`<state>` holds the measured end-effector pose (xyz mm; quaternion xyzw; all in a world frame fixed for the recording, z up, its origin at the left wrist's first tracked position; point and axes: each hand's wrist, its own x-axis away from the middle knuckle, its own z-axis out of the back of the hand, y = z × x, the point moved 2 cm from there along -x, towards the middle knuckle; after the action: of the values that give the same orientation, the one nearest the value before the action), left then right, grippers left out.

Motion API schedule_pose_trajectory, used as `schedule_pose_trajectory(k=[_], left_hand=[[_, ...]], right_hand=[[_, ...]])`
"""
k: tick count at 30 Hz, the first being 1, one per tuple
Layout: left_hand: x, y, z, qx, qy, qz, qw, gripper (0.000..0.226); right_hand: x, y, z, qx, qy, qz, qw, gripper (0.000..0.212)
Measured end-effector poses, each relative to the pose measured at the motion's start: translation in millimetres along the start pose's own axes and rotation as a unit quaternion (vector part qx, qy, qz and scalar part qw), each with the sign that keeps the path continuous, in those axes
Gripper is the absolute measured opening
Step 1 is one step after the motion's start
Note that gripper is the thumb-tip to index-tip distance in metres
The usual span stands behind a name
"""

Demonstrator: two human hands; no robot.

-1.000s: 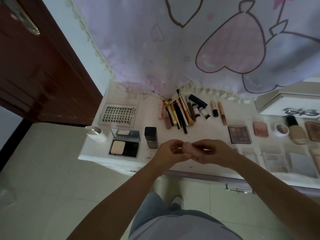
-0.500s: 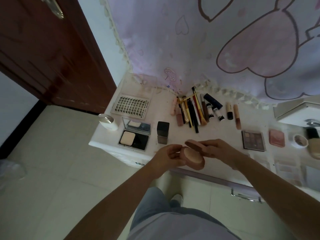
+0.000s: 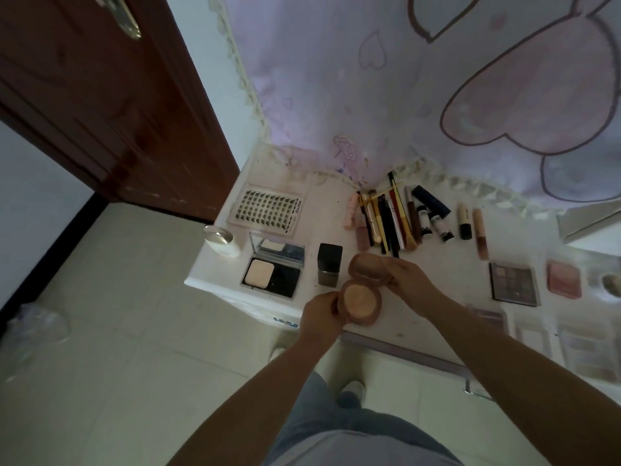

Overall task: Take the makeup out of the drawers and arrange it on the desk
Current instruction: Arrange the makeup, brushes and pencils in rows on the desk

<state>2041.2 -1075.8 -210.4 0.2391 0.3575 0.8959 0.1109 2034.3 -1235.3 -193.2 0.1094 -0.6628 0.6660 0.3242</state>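
The person is standing at the white counter (image 3: 447, 267), holding a round pink compact (image 3: 359, 302) open just above its front edge. The left hand (image 3: 321, 314) is gripping the compact's base, fingers curled round its left rim, with the pale powder pan facing up. The right hand (image 3: 408, 280) is pinching the raised lid (image 3: 364, 267), which is tilting back from the base at the far side.

Just beyond the left fingers, a dark square bottle (image 3: 330, 264) is standing upright, and further left an open black powder case (image 3: 274, 269) is lying with its mirror up. Behind that case a tray of false lashes (image 3: 268, 213) is lying flat, with a small white jar (image 3: 220, 242) sitting at the counter's corner. Beyond the right fingers, a cluster of brushes and pencils (image 3: 389, 220) is lying side by side, with tubes near them. To the right of the right hand, an eyeshadow palette (image 3: 513, 287) and a pink blush (image 3: 564, 279) are resting flat.
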Motion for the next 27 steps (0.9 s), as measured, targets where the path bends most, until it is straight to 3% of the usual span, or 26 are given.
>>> schedule_pose_trajectory(k=[4, 8, 13, 15, 18, 20, 22, 23, 25, 27], left_hand=[[-4.6, 2.3, -5.7, -0.051, 0.000, -0.020, 0.998, 0.016], [-4.4, 1.2, -7.3, -0.046, 0.003, -0.025, 0.999, 0.035], [6.5, -3.6, -10.6, -0.016, 0.048, -0.032, 0.998, 0.006], [16.1, -7.9, -15.5, -0.049, 0.065, -0.032, 0.996, 0.027], [28.6, -2.6, -24.6, -0.100, 0.099, -0.162, 0.977, 0.027], [33.0, 9.6, -37.7, -0.128, 0.055, -0.282, 0.949, 0.034], [32.0, 24.0, -53.8, -0.173, -0.007, -0.368, 0.914, 0.034], [31.4, 28.6, -63.0, -0.203, -0.048, -0.406, 0.890, 0.032], [25.9, 32.4, -82.3, -0.266, -0.123, -0.455, 0.841, 0.028], [19.9, 34.4, -91.9, -0.335, -0.157, -0.430, 0.824, 0.033]], right_hand=[[-4.2, -1.5, 1.9, 0.023, -0.003, -0.001, 1.000, 0.034], [0.2, -4.1, 8.7, 0.116, 0.011, 0.022, 0.993, 0.038], [23.2, 13.0, 49.6, 0.231, 0.111, 0.092, 0.962, 0.030], [39.2, 22.2, 74.3, 0.350, 0.125, 0.154, 0.915, 0.029], [53.3, 45.5, 116.2, 0.505, 0.114, 0.205, 0.831, 0.032], [58.1, 56.4, 135.2, 0.623, 0.085, 0.164, 0.760, 0.043], [61.9, 59.0, 139.8, 0.701, 0.057, 0.088, 0.705, 0.073], [64.3, 60.8, 139.0, 0.711, 0.047, 0.062, 0.699, 0.077], [63.8, 63.0, 137.0, 0.672, 0.053, 0.058, 0.736, 0.066], [61.4, 63.0, 136.8, 0.636, 0.077, 0.075, 0.764, 0.059]])
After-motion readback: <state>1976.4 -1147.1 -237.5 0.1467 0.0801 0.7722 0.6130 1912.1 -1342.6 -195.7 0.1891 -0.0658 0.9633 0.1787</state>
